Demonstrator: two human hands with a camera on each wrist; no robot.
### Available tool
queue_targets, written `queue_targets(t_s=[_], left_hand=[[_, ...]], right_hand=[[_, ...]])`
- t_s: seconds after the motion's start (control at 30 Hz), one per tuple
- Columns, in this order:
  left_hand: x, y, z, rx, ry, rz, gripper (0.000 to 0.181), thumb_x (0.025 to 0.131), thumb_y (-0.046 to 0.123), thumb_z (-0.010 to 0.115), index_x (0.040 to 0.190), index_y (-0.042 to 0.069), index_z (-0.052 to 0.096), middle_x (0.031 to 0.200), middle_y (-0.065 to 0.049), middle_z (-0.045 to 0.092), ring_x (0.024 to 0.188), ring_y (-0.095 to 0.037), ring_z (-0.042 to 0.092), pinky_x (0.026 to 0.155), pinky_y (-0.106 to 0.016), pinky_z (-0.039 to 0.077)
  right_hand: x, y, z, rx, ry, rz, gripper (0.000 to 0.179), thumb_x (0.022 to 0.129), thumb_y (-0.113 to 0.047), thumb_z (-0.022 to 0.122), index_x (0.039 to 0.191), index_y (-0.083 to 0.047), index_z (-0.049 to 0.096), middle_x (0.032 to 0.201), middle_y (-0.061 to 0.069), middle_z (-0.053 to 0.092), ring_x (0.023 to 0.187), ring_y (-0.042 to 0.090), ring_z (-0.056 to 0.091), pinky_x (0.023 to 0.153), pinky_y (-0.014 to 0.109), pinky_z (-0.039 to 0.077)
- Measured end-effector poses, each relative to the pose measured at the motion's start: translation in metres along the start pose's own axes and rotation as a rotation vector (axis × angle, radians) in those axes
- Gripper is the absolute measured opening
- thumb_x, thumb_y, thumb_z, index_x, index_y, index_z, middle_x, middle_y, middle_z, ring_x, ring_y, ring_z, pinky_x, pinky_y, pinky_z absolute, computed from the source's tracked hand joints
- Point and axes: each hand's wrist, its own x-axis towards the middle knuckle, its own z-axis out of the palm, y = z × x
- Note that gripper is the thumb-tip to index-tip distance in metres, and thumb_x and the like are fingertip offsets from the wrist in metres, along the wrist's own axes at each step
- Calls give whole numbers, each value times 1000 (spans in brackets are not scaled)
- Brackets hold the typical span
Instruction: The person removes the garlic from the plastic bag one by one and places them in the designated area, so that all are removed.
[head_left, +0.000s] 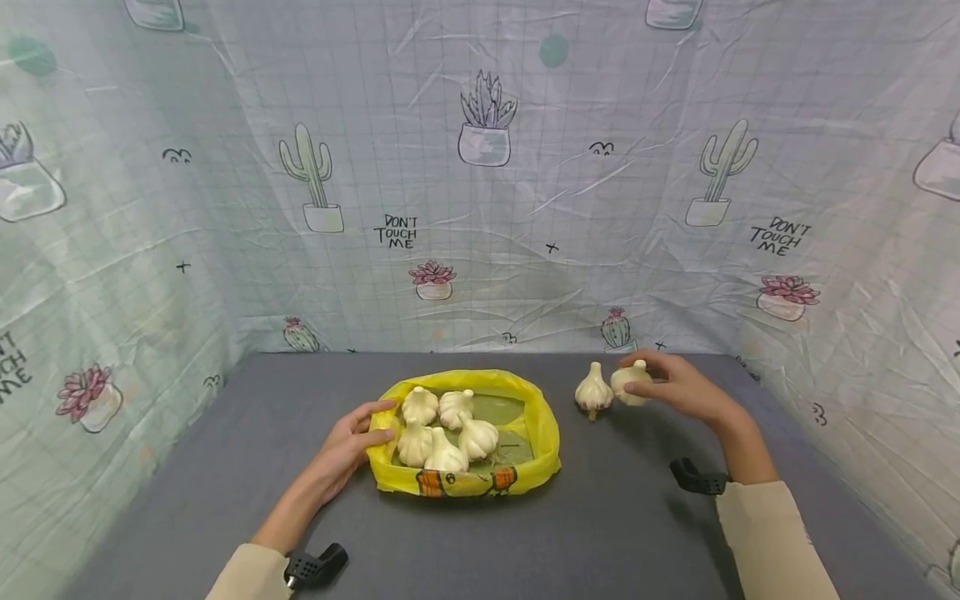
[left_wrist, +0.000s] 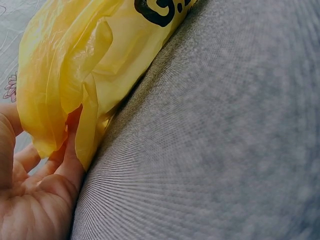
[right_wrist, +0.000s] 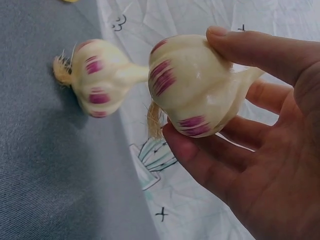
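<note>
In the head view, my right hand (head_left: 678, 385) holds a garlic bulb (head_left: 630, 383) between thumb and fingers at the right. The right wrist view shows this garlic bulb (right_wrist: 192, 87) with purple streaks and a tuft of roots. Beside it on the table is another garlic bulb (head_left: 593, 388), stem upward. My left hand (head_left: 348, 450) grips the left side of a yellow plastic bag (head_left: 549, 433), its rim folded open. Close up, the bag's loose folds (left_wrist: 65, 75) partly cover those fingers. Several white garlic bulbs (head_left: 446, 457) lie in the bag's left part.
A dark grey table (head_left: 600, 533) lies under everything. Behind and on both sides hangs a pale curtain (head_left: 555, 208) printed with potted cacti. Black wrist devices are strapped to the left wrist (head_left: 317, 567) and the right wrist (head_left: 697, 478).
</note>
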Motion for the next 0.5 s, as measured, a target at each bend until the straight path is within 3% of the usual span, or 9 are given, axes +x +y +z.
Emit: queue_targets(t_s=[0.2, 0.37, 0.5], left_hand=[[2, 1, 0, -2, -8, -7, 60, 100, 19, 69, 154, 13, 45, 160, -21, 40, 120, -24, 63, 92, -35, 58], [2, 1, 1, 11, 2, -6, 60, 99, 20, 69, 154, 14, 46, 165, -20, 33, 125, -26, 59, 92, -35, 57], [1, 1, 0, 14, 2, -7, 60, 100, 20, 69, 155, 14, 45, 164, -20, 35, 127, -27, 59, 93, -36, 57]], right_hand=[[1, 10, 1, 12, 15, 20, 42, 103, -27, 65, 138, -4, 60, 138, 23, 60, 130, 48, 56, 87, 43, 52], [2, 16, 0, 21, 22, 59, 45, 103, -31, 65, 140, -6, 59, 145, 24, 56, 133, 52, 53, 90, 49, 53], [4, 21, 0, 25, 24, 80, 45, 103, -32, 65, 139, -7, 59, 148, 25, 53, 134, 53, 51, 90, 53, 53]])
